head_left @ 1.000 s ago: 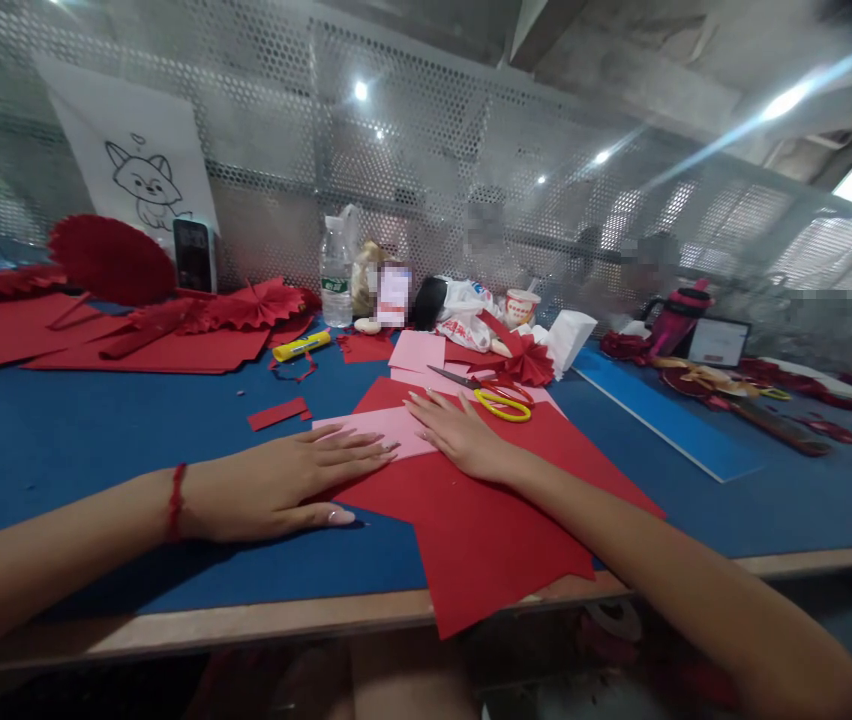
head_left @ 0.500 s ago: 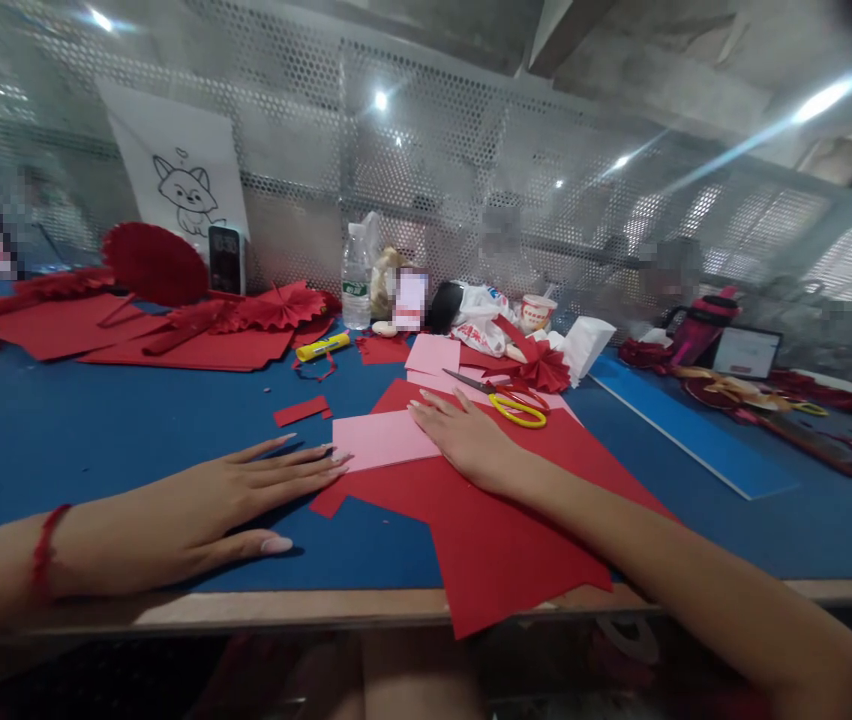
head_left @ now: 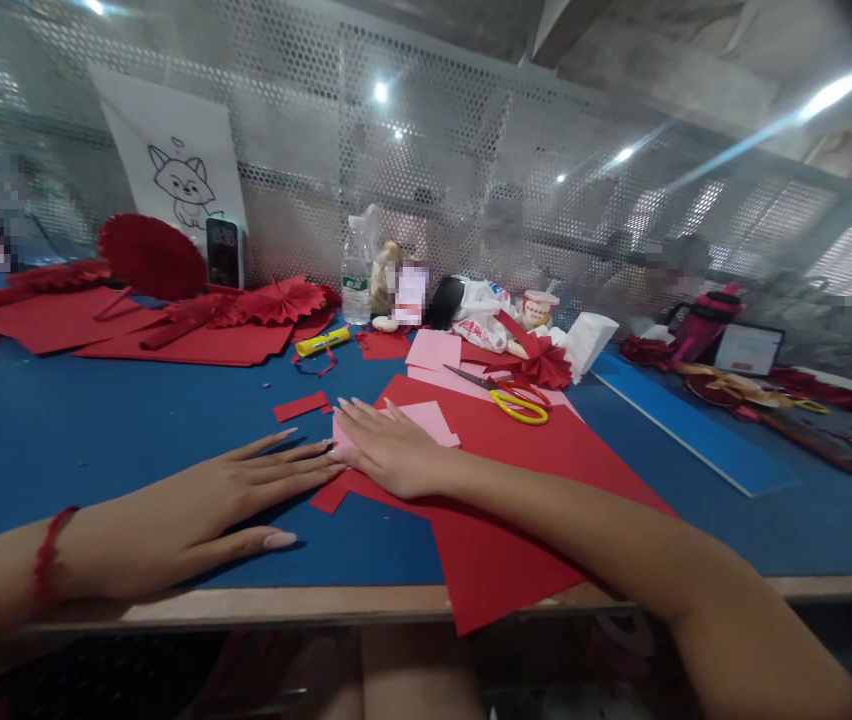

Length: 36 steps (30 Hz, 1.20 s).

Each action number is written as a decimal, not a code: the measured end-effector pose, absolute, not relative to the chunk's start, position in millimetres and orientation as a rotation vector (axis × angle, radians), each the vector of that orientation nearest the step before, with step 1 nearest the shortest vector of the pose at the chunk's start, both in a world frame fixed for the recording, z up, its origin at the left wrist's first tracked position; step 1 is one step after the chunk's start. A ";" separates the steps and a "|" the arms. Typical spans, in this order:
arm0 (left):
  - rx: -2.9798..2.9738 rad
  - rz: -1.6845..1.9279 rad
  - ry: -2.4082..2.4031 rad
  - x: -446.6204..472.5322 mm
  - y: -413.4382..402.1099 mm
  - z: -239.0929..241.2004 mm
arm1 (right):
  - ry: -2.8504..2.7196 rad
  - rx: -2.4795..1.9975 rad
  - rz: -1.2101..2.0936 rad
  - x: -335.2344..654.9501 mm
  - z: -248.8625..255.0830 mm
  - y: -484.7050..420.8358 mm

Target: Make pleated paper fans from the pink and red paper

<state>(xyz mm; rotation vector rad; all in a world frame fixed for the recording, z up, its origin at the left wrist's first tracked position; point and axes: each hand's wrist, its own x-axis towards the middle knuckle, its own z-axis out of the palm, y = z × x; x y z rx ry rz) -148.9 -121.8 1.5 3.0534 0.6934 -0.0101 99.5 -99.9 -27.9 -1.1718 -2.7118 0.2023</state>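
Observation:
A pink sheet of paper (head_left: 433, 420) lies on top of a large red sheet (head_left: 531, 500), partly covered by my right hand (head_left: 396, 450). That hand rests flat on the pink paper, its fingers stretched toward the left end. My left hand (head_left: 238, 500) lies spread on the blue table, fingertips touching the left edge of the pink paper. Scissors (head_left: 520, 400) with yellow and red handles lie behind my right hand, over more pink paper (head_left: 433, 352). A small red paper strip (head_left: 301, 407) is beyond my left fingertips.
A yellow glue stick (head_left: 322, 343) and a water bottle (head_left: 356, 275) are toward the back. Red paper (head_left: 193, 340) and a round red fan (head_left: 152, 255) lie at back left. On the right are a blue board (head_left: 681, 425) and a pink bottle (head_left: 703, 320).
My right hand has slid left along the pink paper, from its right end to its left end, next to my left fingertips. My left hand has stayed in place.

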 end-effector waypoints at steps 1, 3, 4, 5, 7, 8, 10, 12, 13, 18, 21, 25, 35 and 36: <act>3.067 -0.004 0.688 -149.2 -121.5 0.9 | -2.713 -1.166 0.211 99.9 -28.3 -99.6; 3.090 0.012 0.671 -149.2 -120.7 0.0 | -2.713 -1.166 0.227 103.3 -28.6 -99.1; 3.101 0.018 0.665 -149.1 -120.2 -0.4 | -2.711 -1.172 0.233 106.2 -28.7 -98.7; 3.112 0.027 0.662 -149.0 -119.6 -0.8 | -2.708 -1.180 0.238 110.0 -28.8 -98.4; 3.133 0.047 0.655 -148.8 -118.3 -1.7 | -2.689 -1.213 0.258 121.1 -28.9 -97.8; 3.142 0.059 0.643 -148.9 -117.7 -2.2 | -2.677 -1.237 0.277 128.7 -28.8 -97.8; 3.154 0.083 0.611 -149.8 -116.5 -3.2 | -2.654 -1.293 0.338 147.6 -28.1 -99.0; 3.161 0.105 0.585 -151.3 -115.2 -4.3 | -2.617 -1.347 0.401 169.6 -27.3 -101.4; 3.166 0.114 0.577 -151.9 -114.5 -4.7 | -2.590 -1.367 0.422 180.5 -26.9 -102.7; 3.289 0.218 0.523 -142.4 -111.8 1.7 | -2.450 -1.331 0.338 214.5 -26.4 -107.6; 3.408 0.380 0.435 -120.8 -114.3 12.6 | -2.344 -1.135 0.151 213.8 -23.8 -112.7; 3.394 0.579 0.373 -80.8 -116.5 17.2 | -2.515 -0.841 -0.046 202.8 -19.0 -123.8; 3.163 0.693 0.270 -48.0 -113.9 -3.1 | -2.214 -1.077 0.146 214.7 -17.2 -120.4; 3.125 0.672 0.313 -50.5 -114.3 -2.4 | -2.065 -1.133 0.272 215.2 -17.3 -118.8</act>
